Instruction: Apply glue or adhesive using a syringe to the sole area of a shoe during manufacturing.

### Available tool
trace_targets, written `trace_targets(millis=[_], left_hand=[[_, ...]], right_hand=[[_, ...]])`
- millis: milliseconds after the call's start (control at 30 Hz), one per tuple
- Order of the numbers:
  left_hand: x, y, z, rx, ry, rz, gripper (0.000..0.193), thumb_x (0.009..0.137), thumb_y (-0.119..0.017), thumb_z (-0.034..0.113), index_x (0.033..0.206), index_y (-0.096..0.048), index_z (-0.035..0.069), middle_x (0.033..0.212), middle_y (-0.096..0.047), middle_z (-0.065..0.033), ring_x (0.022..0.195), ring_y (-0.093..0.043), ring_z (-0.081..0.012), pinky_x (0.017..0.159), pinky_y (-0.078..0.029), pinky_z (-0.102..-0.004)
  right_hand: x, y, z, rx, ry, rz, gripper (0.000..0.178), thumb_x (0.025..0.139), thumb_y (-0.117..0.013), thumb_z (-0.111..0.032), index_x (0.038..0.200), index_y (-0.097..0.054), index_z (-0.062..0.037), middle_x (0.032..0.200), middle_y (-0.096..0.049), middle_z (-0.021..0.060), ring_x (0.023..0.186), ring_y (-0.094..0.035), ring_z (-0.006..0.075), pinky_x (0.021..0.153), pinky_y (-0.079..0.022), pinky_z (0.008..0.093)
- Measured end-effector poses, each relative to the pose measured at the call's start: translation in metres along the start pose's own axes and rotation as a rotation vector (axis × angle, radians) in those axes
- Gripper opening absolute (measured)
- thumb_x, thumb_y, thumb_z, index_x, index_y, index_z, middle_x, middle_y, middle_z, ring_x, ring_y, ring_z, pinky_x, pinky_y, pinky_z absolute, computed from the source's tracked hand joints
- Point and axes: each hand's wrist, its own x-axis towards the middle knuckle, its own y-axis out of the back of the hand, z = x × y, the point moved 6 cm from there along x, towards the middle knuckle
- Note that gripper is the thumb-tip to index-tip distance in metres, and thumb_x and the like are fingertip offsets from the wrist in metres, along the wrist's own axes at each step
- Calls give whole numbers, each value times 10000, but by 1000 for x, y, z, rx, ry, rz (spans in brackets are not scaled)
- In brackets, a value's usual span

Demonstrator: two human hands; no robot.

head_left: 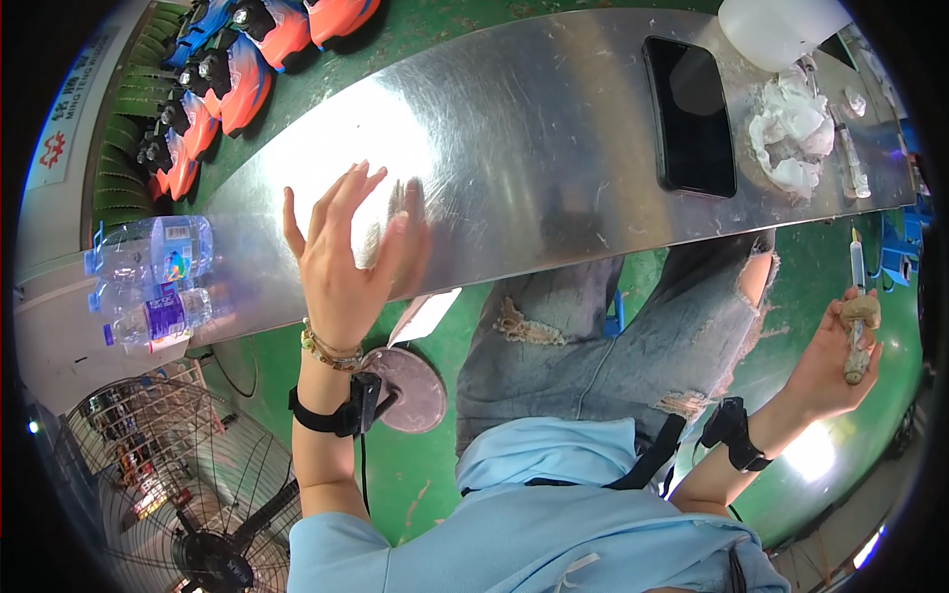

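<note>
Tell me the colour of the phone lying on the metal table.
Black, with a dark glossy screen; the phone shows in the head view.

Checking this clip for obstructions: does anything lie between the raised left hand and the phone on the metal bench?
Nothing visible does. Between the left hand and the black phone lies only bare metal bench.

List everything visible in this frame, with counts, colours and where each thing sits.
Table: one, bare metal, across the top.
Phone: one, black, lying on the table, right of middle.
Crumpled tissue: one heap, white, on the table right of the phone.
Bottles: two, clear plastic, at the table's left end.
Toy parts: several, orange and blue, upper left on the green belt.
Fan: one, wire cage, lower left.
Syringe: one, clear, at the right hand's fingertips.
Left hand: open, empty, above the table.
Right hand: gripping a small brownish piece.
</note>
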Motion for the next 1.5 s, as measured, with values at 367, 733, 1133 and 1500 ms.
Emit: trace_targets(millis=[367, 733, 1133, 1500], left_hand=[[-10, -6, 20, -87, -119, -142, 427, 736, -674, 184, 1137, -556, 98, 1028, -641, 7, 1066, -545, -171, 1085, -102, -469], [-4, -11, 26, -289, -109, -283, 632, 724, -702, 207, 1295, -438, 137, 1205, -566, -27, 1180, -479, -200, 1089, -56, -500], [-3, -17, 33, -5, -224, -302, 544, 784, -585, 444, 1244, -505, 163, 1121, -614, 27, 1207, -450, -180, 1085, -36, -518], [-8, -2, 30, -123, -256, -300, 522, 787, -581, 484, 1160, -563, 119, 1069, -636, 10, 1200, -461, -227, 1079, -28, -537]], right_hand=[[1, 3, 0, -3, -5, -3, 240, 875, -435, -174, 710, -477, -5, 1320, -323, 280, 1159, -395, 399, 903, -345, 433], [2, 7, -1, 4, 4, -15, 246, 875, -430, -180, 706, -478, -9, 1313, -332, 275, 1152, -401, 403, 902, -348, 433], [0, 3, 0, -16, 18, 53, 239, 879, -438, -178, 750, -495, 15, 1317, -326, 272, 1166, -384, 411, 896, -356, 440], [7, 16, -1, 28, -8, -19, 252, 888, -430, -188, 773, -495, 28, 1325, -313, 274, 1166, -376, 417, 906, -356, 452]])
